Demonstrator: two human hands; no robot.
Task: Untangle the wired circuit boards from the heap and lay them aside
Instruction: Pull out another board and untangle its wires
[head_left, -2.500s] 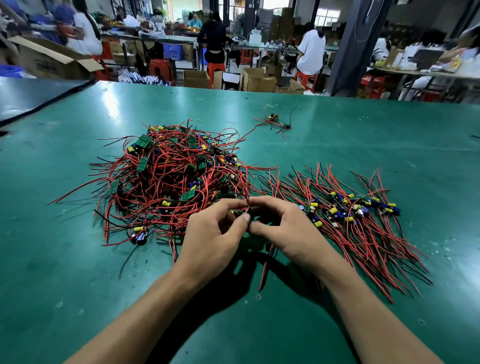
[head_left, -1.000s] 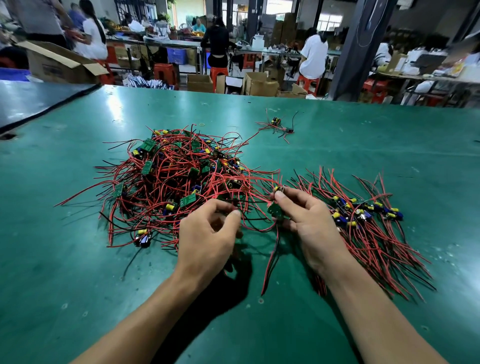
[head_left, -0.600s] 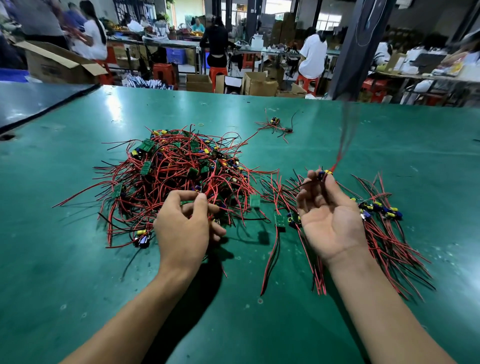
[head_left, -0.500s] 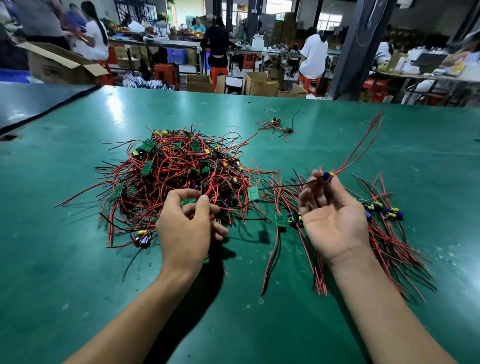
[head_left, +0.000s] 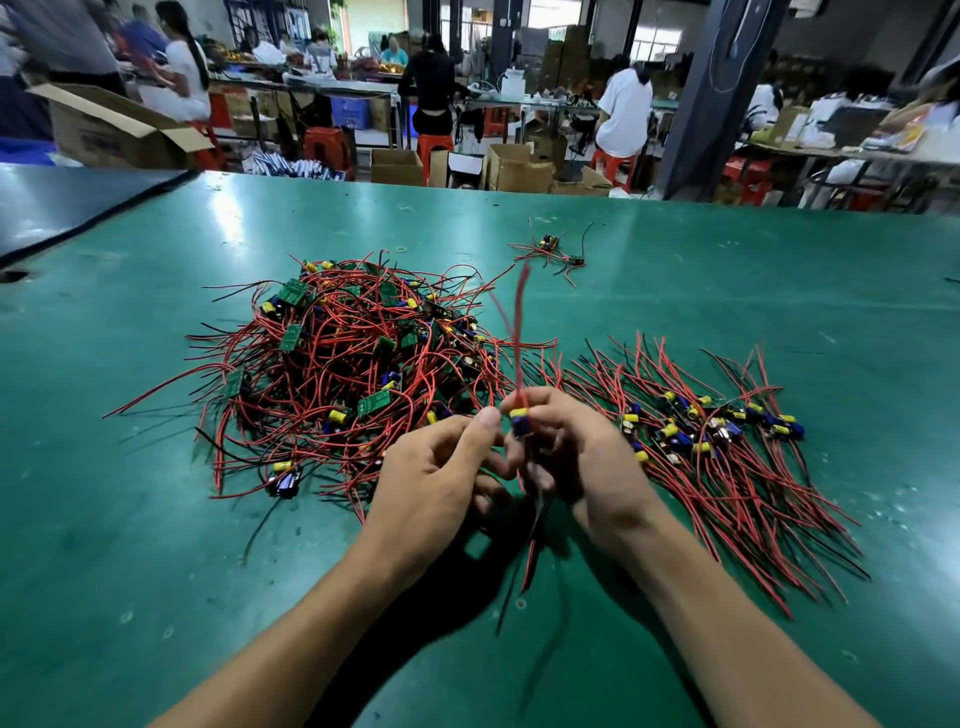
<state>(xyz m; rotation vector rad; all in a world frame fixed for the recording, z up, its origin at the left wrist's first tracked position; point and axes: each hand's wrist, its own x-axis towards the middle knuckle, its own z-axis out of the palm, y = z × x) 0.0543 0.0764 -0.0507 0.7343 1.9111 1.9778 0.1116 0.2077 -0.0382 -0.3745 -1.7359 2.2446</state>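
Note:
A tangled heap (head_left: 353, 364) of small green circuit boards with red and black wires lies left of centre on the green table (head_left: 727, 291). A sorted row of boards (head_left: 717, 431), wires fanned toward me, lies to the right. Between them, above the table, my right hand (head_left: 582, 457) pinches one wired circuit board (head_left: 520, 422) with a blue and yellow capacitor; its red wires stick up, blurred, and others hang below. My left hand (head_left: 441, 478) meets it, thumb and fingers closed at the same board.
A couple of stray wired boards (head_left: 553, 252) lie farther back on the table. A dark table (head_left: 62, 208) adjoins at the far left. Beyond the far edge are cardboard boxes (head_left: 511, 166), red stools, a dark pillar (head_left: 711, 98) and several seated people at benches.
My right hand, which had lifted one board out to the right, has swung it back to the centre. My left hand has left the heap's edge and joined it at the board.

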